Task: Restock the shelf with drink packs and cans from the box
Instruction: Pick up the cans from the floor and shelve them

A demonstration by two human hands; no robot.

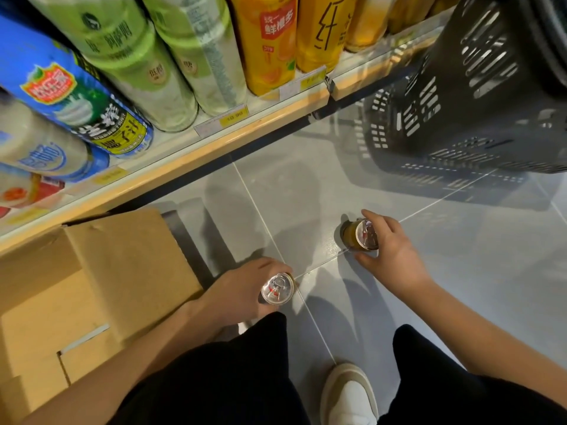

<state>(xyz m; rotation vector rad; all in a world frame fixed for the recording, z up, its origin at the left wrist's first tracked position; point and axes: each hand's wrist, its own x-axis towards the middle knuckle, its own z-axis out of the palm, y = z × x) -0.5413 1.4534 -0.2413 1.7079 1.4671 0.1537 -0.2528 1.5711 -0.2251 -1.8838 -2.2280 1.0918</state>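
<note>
My left hand (237, 294) grips a can with a silver pull-tab top (277, 288), held upright just above the grey floor, right of the cardboard box (92, 286). My right hand (392, 251) curls its fingers and thumb around a second can with a gold body (362, 236) that stands on the floor tiles. The shelf (214, 145) with a wooden front edge runs along the upper left and carries large drink bottles. The inside of the box is hidden by its flaps.
A dark plastic shopping basket (460, 96) sits on the floor at the upper right, close to the shelf edge. Yellow price tags (233, 118) line the shelf front. My knees in black trousers and a white shoe (349, 394) are at the bottom.
</note>
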